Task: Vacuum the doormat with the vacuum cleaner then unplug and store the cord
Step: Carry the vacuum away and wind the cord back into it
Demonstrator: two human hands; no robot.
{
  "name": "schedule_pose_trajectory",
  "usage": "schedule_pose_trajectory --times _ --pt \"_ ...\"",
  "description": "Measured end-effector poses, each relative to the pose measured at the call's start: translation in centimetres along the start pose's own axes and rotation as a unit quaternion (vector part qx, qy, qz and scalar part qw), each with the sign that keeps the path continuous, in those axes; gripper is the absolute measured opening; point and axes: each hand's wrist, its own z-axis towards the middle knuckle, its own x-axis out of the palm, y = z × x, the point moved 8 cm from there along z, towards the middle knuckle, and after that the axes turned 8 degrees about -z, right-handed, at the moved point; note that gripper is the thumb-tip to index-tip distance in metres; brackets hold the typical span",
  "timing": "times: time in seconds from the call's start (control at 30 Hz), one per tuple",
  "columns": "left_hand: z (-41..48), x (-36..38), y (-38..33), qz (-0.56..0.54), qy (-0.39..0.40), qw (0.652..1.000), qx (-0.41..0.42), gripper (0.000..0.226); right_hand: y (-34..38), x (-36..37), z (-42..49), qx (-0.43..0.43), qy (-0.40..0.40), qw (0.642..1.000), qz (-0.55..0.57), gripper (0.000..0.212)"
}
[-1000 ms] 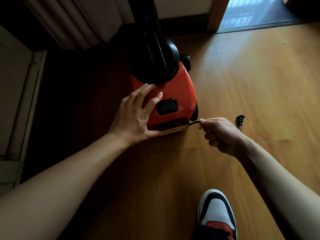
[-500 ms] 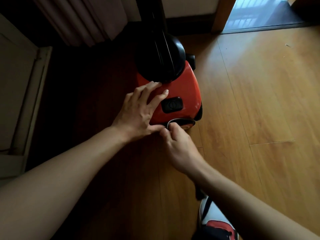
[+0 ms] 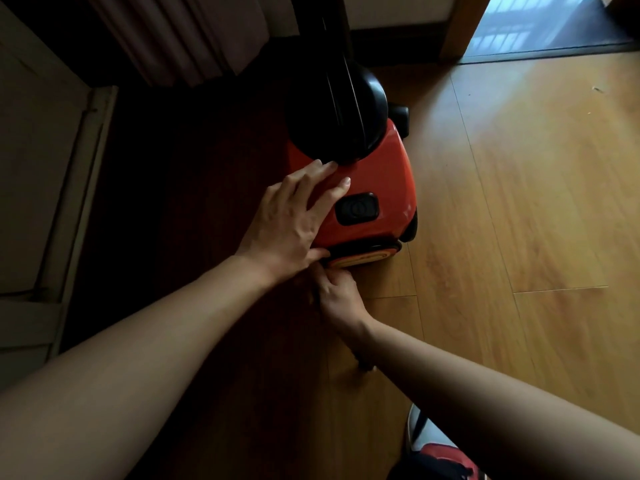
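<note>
A red vacuum cleaner (image 3: 377, 174) with a black dome and hose (image 3: 339, 112) stands on the wooden floor, its black power button (image 3: 356, 208) facing up. My left hand (image 3: 287, 220) lies flat on its left side, fingers spread, thumb at the rear lower edge. My right hand (image 3: 337, 296) is curled tight against the rear base of the vacuum, just under the left thumb, pinching the black cord. A dark bit of cord or plug (image 3: 362, 363) pokes out beneath my right wrist. No doormat is in view.
A curtain (image 3: 180, 36) hangs behind the vacuum on the left. A pale cabinet or door panel (image 3: 41, 168) borders the dark left side. An open doorway (image 3: 547, 46) lies at the far right. My shoe (image 3: 433, 448) is at the bottom edge.
My right hand has travelled from the right of the vacuum to its rear base with the cord, and the plug now trails under my wrist. My left hand stays on the vacuum.
</note>
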Motion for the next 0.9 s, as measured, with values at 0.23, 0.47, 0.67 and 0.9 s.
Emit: schedule_pose_trajectory --times 0.23,0.47,0.67,0.9 --pt "0.0 0.9 0.0 0.021 0.019 0.999 -0.015 0.121 -4.2 -3.7 0.1 0.019 0.083 0.972 -0.219 0.026" --pt "-0.1 1.2 -0.1 0.041 0.026 0.999 -0.022 0.128 -5.1 -10.3 -1.1 -0.065 0.032 0.897 -0.436 0.024" --pt "-0.1 1.5 -0.3 0.054 0.02 0.998 -0.026 0.131 -2.9 -14.7 1.0 -0.105 -0.134 0.884 -0.435 0.019" --pt "-0.1 1.1 -0.1 0.034 0.036 0.999 -0.02 0.127 -2.6 -17.1 2.4 -0.092 -0.242 0.89 -0.375 0.029"
